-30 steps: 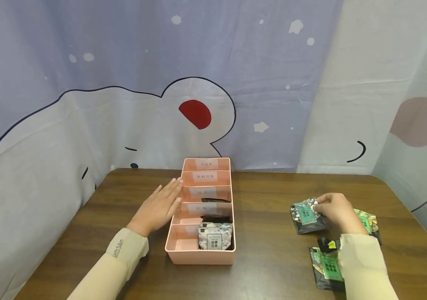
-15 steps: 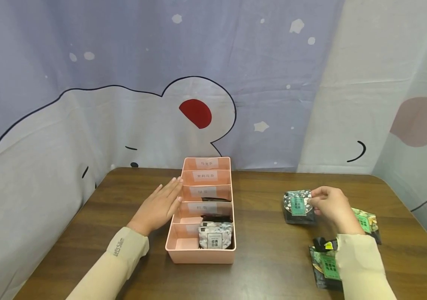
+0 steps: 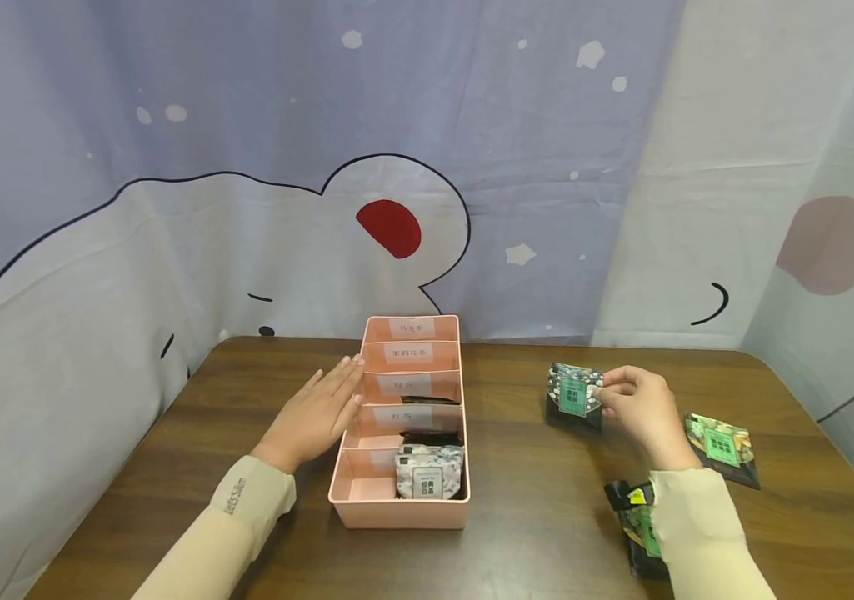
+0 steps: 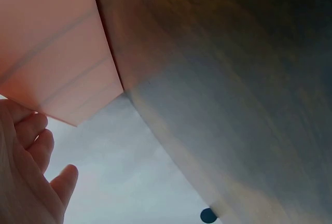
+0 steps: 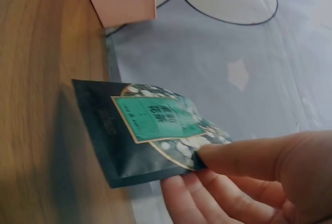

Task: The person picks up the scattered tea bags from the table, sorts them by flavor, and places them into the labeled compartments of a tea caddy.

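My right hand (image 3: 640, 410) pinches a dark tea sachet (image 3: 573, 397) by its right edge, thumb on the front and fingers behind. In the right wrist view this sachet (image 5: 150, 130) shows a teal label and white flowers, held above the table. The left hand (image 3: 314, 417) lies with straight fingers against the left rim of a long pink divided box (image 3: 406, 515). Its fingertips touch the box wall (image 4: 62, 53) in the left wrist view. White-and-grey sachets (image 3: 429, 475) stand in the nearest compartment. Dark sachets (image 3: 431, 437) show in the two compartments behind it.
Two green-labelled sachets lie at the right: one sachet (image 3: 722, 448) farther back, another sachet (image 3: 642, 533) partly under the right sleeve. A black strap with a yellow mark (image 3: 635, 497) is at the right wrist. A patterned curtain (image 3: 531, 167) hangs behind the wooden table (image 3: 539, 517).
The right hand has moved left and away from me with the sachet, lifting it from the table and uncovering the far green-labelled sachet. The left hand has stayed at the box.
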Demonstrator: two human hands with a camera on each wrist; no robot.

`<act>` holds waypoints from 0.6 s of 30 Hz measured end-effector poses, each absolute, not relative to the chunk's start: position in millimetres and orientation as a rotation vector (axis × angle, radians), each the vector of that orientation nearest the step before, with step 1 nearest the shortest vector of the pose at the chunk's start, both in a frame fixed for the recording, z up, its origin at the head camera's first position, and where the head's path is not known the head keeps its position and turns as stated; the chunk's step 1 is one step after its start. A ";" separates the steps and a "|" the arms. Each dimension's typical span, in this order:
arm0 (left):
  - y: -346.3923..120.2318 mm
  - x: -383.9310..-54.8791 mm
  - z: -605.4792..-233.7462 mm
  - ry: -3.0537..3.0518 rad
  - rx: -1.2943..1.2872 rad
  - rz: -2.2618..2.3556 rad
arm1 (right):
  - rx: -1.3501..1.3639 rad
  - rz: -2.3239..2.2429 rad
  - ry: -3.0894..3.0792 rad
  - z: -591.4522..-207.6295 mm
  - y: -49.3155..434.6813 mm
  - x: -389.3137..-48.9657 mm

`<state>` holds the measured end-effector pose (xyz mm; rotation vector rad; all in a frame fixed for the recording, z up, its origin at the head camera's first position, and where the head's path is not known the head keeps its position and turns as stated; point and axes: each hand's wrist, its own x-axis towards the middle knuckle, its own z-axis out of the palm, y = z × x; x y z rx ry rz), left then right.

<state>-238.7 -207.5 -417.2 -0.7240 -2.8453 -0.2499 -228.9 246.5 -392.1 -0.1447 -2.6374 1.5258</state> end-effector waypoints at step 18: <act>-209.0 -240.0 -418.9 -2.835 -0.744 -0.238 | -0.085 1.559 -2.388 -402.4 208.1 -231.7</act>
